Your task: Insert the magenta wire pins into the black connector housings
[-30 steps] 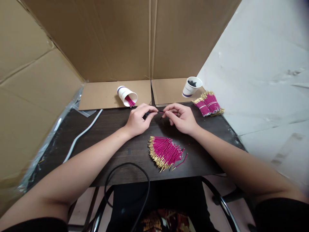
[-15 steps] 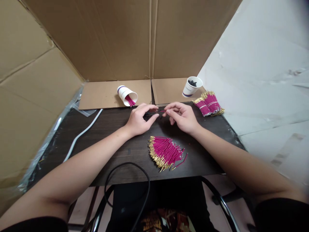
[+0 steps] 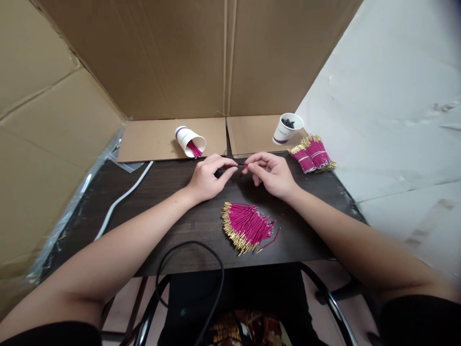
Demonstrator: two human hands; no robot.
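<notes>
My right hand [image 3: 270, 174] pinches a short magenta wire [image 3: 243, 166] between thumb and forefinger. Opposite it, my left hand [image 3: 211, 177] is closed in a pinch on a small black piece at the wire's left end; the fingertips cover most of that piece. Both hands are just above the dark table, a small gap between them. Nearer to me lies a loose, fanned pile of magenta wires [image 3: 248, 226] with gold tips on one end and silvery tips on the other.
A tipped paper cup [image 3: 183, 137] holds more magenta wires. An upright paper cup [image 3: 283, 132] contains small black pieces. Banded wire bundles [image 3: 312, 154] lie at the right. A white cable [image 3: 124, 197] crosses the table [image 3: 173, 211] at left; a black cable [image 3: 190, 243] loops over its front edge.
My left thumb and forefinger have closed together on the small black piece at the wire's end. My right hand has stayed nearly still.
</notes>
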